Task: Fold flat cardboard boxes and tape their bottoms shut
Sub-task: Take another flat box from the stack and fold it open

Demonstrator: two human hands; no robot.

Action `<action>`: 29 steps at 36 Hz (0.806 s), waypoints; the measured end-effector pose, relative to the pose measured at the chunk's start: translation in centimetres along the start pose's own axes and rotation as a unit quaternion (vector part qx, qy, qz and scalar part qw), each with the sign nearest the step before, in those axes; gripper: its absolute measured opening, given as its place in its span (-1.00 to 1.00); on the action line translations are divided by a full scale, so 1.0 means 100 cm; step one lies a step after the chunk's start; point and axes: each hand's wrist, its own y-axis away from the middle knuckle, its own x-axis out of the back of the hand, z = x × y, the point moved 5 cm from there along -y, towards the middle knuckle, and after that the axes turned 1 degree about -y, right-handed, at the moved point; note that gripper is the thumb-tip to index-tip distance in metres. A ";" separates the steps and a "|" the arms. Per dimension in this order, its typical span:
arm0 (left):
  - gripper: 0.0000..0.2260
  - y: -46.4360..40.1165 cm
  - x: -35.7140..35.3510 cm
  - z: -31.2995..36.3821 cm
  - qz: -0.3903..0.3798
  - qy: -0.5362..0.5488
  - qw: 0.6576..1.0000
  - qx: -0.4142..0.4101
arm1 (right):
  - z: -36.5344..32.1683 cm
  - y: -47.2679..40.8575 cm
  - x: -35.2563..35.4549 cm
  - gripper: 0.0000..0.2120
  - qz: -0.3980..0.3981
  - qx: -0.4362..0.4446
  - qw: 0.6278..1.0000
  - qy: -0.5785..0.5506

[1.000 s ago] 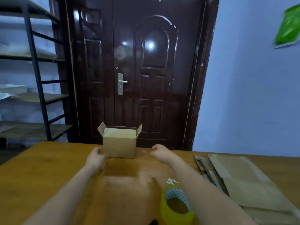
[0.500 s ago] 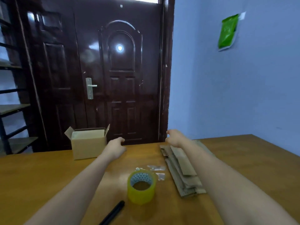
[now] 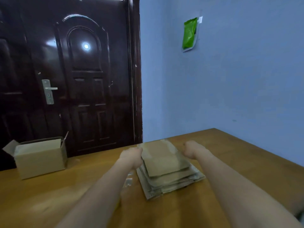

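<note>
The left hand (image 3: 131,156) grips the near-left edge of the top flat box (image 3: 162,157), fingers curled round it, on the stack (image 3: 171,180) lying between both hands on the worktop (image 3: 49,195). The right hand (image 3: 193,148) hovers just right of the stack; whether it touches cardboard I cannot tell, and its fingers look curled. To take this step well, peel off one sheet only, pinning the rest. A folded box (image 3: 40,157) stands well left of the left hand.
</note>
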 end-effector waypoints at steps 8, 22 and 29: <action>-0.69 -0.007 -0.028 0.006 -0.023 -0.002 1.000 0.009 | 0.018 -0.004 -0.035 -0.60 -0.042 -0.003 0.997 0.069; -0.61 -0.003 -0.017 0.009 0.056 0.239 0.969 0.030 | 0.002 -0.002 -0.038 -0.57 -0.010 -0.019 0.973 -0.228; -0.71 0.008 0.028 -0.008 0.145 0.486 0.860 0.056 | -0.016 -0.001 -0.002 -0.59 0.086 -0.009 0.911 -0.404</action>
